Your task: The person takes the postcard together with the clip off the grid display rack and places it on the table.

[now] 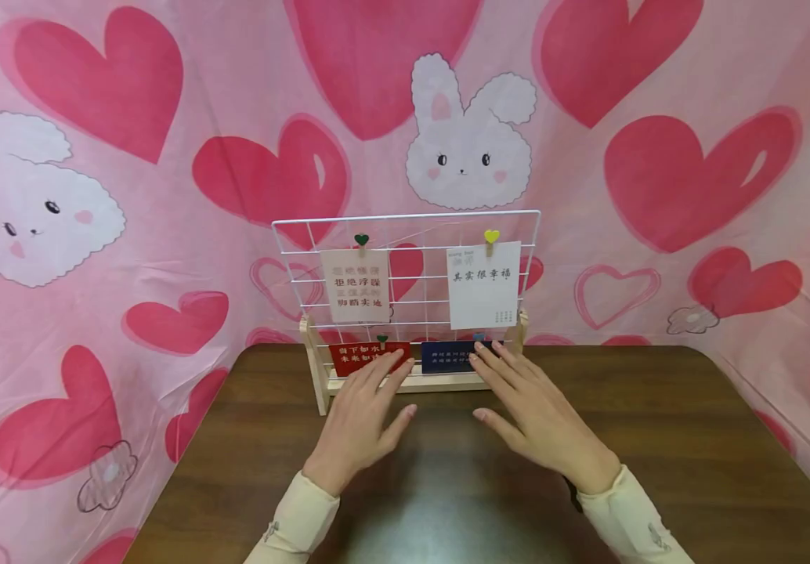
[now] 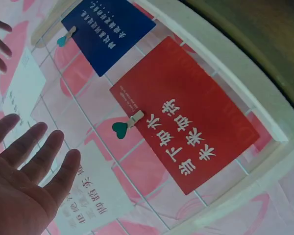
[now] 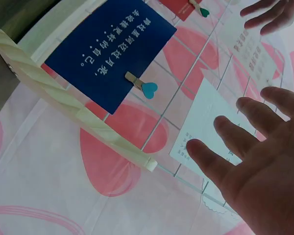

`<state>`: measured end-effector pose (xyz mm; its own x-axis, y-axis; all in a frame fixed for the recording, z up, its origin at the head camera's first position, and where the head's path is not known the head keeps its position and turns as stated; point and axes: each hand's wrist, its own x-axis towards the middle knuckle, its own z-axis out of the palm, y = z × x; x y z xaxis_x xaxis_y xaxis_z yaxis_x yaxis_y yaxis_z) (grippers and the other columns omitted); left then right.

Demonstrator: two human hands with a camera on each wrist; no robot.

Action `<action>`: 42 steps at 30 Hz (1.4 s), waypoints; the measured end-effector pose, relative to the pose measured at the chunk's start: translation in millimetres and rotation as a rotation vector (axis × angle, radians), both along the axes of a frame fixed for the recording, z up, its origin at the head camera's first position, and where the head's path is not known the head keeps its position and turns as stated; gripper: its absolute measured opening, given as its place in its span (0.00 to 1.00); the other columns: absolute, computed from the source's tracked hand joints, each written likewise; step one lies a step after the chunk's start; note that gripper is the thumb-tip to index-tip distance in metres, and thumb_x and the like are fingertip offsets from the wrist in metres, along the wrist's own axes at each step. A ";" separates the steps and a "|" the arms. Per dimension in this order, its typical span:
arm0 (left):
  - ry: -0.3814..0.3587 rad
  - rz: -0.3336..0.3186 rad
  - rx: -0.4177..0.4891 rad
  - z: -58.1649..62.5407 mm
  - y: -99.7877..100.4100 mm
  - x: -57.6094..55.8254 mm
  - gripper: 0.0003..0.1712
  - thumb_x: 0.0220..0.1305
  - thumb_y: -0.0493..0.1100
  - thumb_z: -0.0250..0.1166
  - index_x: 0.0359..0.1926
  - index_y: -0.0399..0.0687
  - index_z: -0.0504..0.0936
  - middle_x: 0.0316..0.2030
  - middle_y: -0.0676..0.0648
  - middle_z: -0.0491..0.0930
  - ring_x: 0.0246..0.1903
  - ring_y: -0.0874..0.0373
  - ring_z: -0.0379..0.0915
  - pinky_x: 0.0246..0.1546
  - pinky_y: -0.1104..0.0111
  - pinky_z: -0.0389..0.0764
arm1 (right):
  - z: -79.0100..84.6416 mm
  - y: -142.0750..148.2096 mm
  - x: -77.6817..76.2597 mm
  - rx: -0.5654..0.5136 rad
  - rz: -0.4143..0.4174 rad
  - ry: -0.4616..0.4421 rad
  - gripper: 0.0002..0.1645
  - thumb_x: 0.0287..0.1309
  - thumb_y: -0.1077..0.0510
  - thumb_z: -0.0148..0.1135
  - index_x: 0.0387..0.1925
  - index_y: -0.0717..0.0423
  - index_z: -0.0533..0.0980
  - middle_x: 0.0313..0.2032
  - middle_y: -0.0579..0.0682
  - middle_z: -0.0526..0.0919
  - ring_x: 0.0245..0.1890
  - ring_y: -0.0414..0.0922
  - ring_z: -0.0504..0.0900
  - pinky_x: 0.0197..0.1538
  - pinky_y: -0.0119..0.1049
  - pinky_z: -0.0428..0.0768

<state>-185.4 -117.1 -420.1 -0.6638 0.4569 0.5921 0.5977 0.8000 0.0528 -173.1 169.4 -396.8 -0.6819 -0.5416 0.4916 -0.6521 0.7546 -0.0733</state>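
A white wire grid [image 1: 419, 301] stands upright in a wooden base [image 1: 440, 382] on the table. Clipped to it are a red card [image 2: 183, 117], a blue card [image 3: 112, 49], a pale card with printed lines [image 1: 356, 286] and a white card [image 1: 484, 294]. Small wooden clips with hearts hold them: green [image 2: 121, 129], light blue [image 3: 148, 90] and yellow [image 1: 492, 236]. My left hand [image 1: 366, 415] hovers before the red card, fingers spread and extended, holding nothing. Likewise empty, my right hand [image 1: 539, 411] is in front of the blue card with its fingers extended.
The brown wooden table [image 1: 447, 486] extends to both sides of the stand and toward me. Behind it hangs a pink cloth [image 1: 250, 78] printed with hearts and white rabbits, close behind the grid.
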 end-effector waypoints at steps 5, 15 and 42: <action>-0.026 -0.038 0.106 7.5 8.1 -8.5 0.38 0.61 0.59 0.62 0.70 0.59 0.64 0.68 0.51 0.69 0.65 0.53 0.69 0.63 0.53 0.74 | 8.7 -0.3 -6.5 -0.047 0.013 0.057 0.44 0.58 0.40 0.63 0.72 0.47 0.60 0.73 0.49 0.63 0.74 0.51 0.61 0.72 0.50 0.62; -0.111 -0.082 0.233 20.9 29.0 -18.4 0.36 0.62 0.56 0.64 0.70 0.61 0.65 0.66 0.51 0.71 0.64 0.56 0.71 0.61 0.57 0.77 | 23.9 -6.1 -20.3 -0.139 0.041 0.127 0.44 0.53 0.45 0.69 0.70 0.48 0.64 0.70 0.48 0.69 0.68 0.50 0.69 0.66 0.54 0.72; -0.312 -0.173 0.609 48.6 67.8 -58.2 0.29 0.64 0.47 0.64 0.64 0.51 0.71 0.58 0.46 0.79 0.52 0.52 0.82 0.50 0.62 0.83 | 73.7 -16.3 -69.3 -0.308 -0.014 0.303 0.33 0.54 0.54 0.70 0.62 0.57 0.72 0.43 0.57 0.79 0.32 0.46 0.75 0.30 0.41 0.81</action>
